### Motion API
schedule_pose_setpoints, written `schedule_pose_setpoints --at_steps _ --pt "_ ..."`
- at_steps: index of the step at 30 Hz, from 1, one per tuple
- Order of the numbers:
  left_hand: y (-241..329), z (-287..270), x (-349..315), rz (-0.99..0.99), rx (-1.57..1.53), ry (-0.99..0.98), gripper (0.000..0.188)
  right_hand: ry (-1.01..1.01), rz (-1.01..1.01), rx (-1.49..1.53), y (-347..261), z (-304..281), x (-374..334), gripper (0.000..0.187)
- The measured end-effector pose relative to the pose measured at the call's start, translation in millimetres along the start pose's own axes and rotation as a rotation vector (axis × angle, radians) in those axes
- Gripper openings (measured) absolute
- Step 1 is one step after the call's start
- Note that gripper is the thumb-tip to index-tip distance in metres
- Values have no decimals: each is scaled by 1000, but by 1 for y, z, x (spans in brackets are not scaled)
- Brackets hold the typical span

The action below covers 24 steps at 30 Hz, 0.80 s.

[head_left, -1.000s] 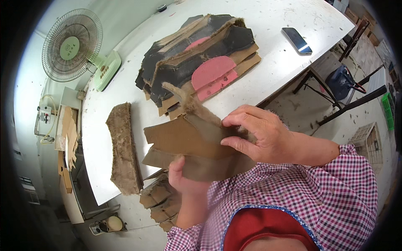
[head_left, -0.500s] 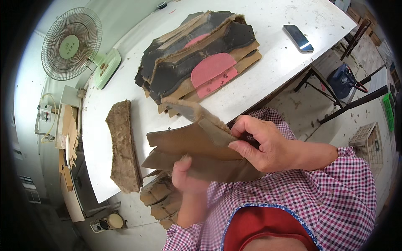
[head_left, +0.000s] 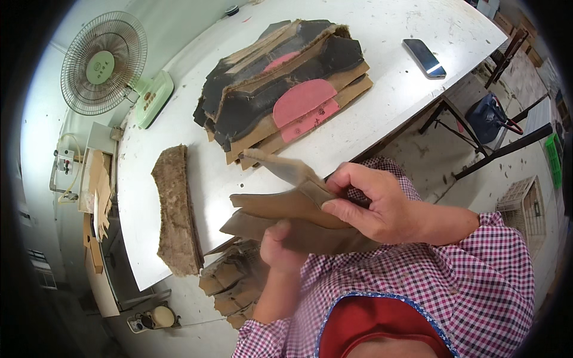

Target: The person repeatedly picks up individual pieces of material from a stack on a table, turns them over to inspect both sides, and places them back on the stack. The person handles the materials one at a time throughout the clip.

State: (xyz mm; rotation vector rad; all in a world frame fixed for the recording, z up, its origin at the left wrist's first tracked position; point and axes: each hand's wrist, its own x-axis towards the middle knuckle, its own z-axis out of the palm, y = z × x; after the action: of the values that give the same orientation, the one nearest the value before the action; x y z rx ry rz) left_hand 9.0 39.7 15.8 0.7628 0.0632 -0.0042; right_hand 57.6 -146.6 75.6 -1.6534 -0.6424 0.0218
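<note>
My right hand (head_left: 373, 206) pinches the right end of several brown leather pieces (head_left: 274, 204) between thumb and fingers. One of them, a fur-edged piece (head_left: 286, 167), stands apart from the others and bends up toward the table. My left hand (head_left: 282, 247) grips the lower leather piece (head_left: 319, 237) along its near edge, thumb on top and fingers hidden underneath. The pieces are held over the table's near edge, in front of my checked sleeves. To their left, a stack of brown fur pieces (head_left: 172, 209) lies on the white table (head_left: 143, 179).
Farther back is a large pile of dark and tan cut pieces (head_left: 256, 98) with a pink template (head_left: 305, 104) on it. A phone (head_left: 424, 58) rests at the right, a green fan (head_left: 104, 65) at the left. Below the table edge are more brown pieces (head_left: 230, 283).
The held pieces have shifted slightly right, and the fur-edged one has swung farther from the others. My left hand has moved a little to the right with the lower piece.
</note>
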Motion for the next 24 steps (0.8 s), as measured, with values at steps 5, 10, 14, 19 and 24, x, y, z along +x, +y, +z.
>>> schedule_pose_setpoints --at_steps 5,10,14,19,24 --pt "-1 -3 0 -52 9 -33 58 -37 60 123 0 -1 3 17" --pt "-3 -10 3 -109 -42 -44 60 -24 79 144 -1 -2 2 16" --pt "-3 -1 2 -119 -7 -17 60 -28 98 125 -5 -5 11 12" --pt "0 -2 7 -46 -92 -206 62 41 69 199 -10 -8 23 12" --pt "-14 -7 16 -95 -250 -359 57 316 37 573 -5 -14 65 12"
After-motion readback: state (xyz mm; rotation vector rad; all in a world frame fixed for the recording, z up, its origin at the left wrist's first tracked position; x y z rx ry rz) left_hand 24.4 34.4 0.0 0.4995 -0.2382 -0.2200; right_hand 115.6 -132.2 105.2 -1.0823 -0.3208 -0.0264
